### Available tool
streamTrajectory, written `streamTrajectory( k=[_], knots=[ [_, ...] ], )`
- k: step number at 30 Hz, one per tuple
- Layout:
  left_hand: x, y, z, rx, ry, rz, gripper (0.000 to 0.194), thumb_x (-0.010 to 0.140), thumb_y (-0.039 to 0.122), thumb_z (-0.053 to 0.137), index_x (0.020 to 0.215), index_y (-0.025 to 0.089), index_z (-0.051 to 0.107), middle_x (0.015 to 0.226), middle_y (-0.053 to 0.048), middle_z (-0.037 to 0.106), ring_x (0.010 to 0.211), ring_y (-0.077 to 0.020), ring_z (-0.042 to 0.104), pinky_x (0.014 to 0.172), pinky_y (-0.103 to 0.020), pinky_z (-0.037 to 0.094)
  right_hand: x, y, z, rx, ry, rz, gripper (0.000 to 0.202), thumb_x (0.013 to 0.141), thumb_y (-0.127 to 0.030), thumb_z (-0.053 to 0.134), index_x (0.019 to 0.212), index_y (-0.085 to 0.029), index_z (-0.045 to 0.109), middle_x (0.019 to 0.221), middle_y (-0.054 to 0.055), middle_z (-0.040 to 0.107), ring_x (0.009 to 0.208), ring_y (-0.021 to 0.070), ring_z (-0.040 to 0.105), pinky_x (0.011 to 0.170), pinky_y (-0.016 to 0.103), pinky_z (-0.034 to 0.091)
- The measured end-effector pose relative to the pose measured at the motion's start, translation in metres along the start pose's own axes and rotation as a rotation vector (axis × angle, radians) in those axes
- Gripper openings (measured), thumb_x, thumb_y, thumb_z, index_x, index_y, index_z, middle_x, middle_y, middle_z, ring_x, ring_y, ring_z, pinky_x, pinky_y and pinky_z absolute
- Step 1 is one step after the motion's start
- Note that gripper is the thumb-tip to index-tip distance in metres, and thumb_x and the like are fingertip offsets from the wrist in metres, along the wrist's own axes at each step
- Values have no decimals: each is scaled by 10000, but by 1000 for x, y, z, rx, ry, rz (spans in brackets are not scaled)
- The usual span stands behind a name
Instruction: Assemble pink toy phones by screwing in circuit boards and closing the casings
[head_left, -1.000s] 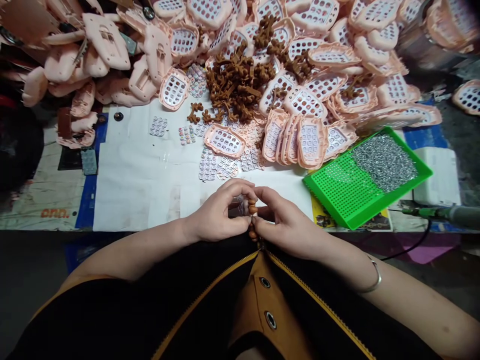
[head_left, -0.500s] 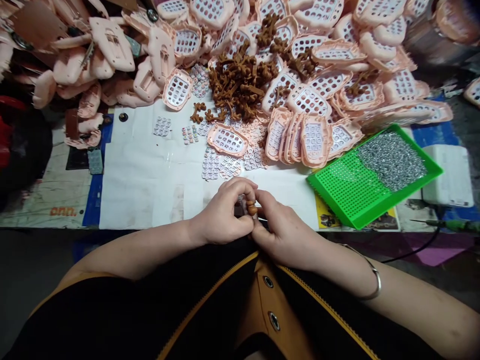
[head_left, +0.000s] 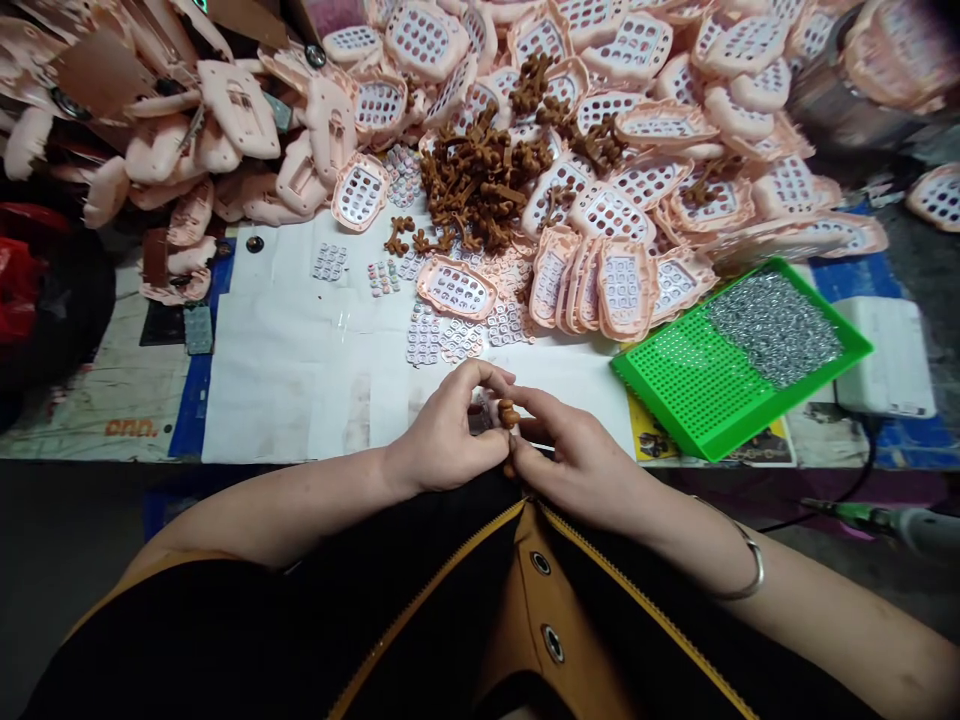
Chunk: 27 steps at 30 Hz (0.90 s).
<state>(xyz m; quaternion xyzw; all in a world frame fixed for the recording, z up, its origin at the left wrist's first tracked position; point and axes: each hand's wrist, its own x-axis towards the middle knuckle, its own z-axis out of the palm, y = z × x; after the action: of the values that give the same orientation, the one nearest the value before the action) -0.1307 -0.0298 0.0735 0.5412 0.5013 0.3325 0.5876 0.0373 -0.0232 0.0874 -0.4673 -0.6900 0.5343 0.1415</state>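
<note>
My left hand (head_left: 450, 430) is curled, its thumb and index fingertips closed on a small knobbly brown plastic piece (head_left: 508, 414). From the other side, my right hand (head_left: 577, 450) pinches the same piece with its fingers and thumb. Fingers cover much of it, and a pale part behind it cannot be made out. Beyond my hands lies a heap of similar brown plastic pieces (head_left: 480, 185). Near them are clear button sheets (head_left: 424, 335) and a pink plastic shell with holes (head_left: 457, 288).
Several pink shells (head_left: 624, 285) stand in a leaning row at right centre, with more piled behind. Pink casings (head_left: 240, 110) fill the back left. A green tray (head_left: 690, 385) of small metal screws lies right, beside a white box (head_left: 885, 355). A screwdriver (head_left: 862, 515) shows at far right.
The view has shifted slightly. My right fingers have moved a little on the brown piece, and more of its lower end shows. The screwdriver at far right appears lower and further into view.
</note>
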Motion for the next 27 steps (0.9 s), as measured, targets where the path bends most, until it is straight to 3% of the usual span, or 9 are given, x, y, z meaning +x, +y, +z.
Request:
streamTrajectory(
  k=[4,9,14,21,27],
  knots=[
    [2,-3,2,-33,-18,36,370,677,140,583,1019,218,464,1048,-45,532,930,-162,577,869,-364,544,0,9,-8,232,-84,15,327,866,-286,509,1182,-202,524,911,42,697,665,137,698,634,284,558],
    [4,-5,5,76,17,79,457,642,124,587,1070,223,464,1104,-74,530,1054,-224,553,899,-401,541,-2,9,-4,-64,3,-56,329,866,-221,472,1193,-207,499,1083,99,694,882,215,723,756,371,567],
    [5,-4,7,140,63,78,527,598,117,588,1097,213,446,1121,-93,541,1072,-258,553,889,-434,533,-4,4,5,-281,58,-127,416,842,-210,435,1258,-187,450,1145,144,677,947,273,713,768,442,576],
    [1,-4,7,193,66,106,487,597,102,576,1054,210,447,1097,-89,567,1081,-267,550,936,-460,506,-10,11,10,-334,129,-162,429,830,-210,489,1258,-212,458,1220,141,675,970,268,720,761,411,588],
    [0,-9,9,138,74,83,472,623,105,588,1068,202,465,1095,-87,565,1030,-240,583,860,-414,544,-9,15,8,-168,98,-122,424,886,-232,478,1309,-207,472,1298,149,636,1077,266,692,851,432,587]
  ],
)
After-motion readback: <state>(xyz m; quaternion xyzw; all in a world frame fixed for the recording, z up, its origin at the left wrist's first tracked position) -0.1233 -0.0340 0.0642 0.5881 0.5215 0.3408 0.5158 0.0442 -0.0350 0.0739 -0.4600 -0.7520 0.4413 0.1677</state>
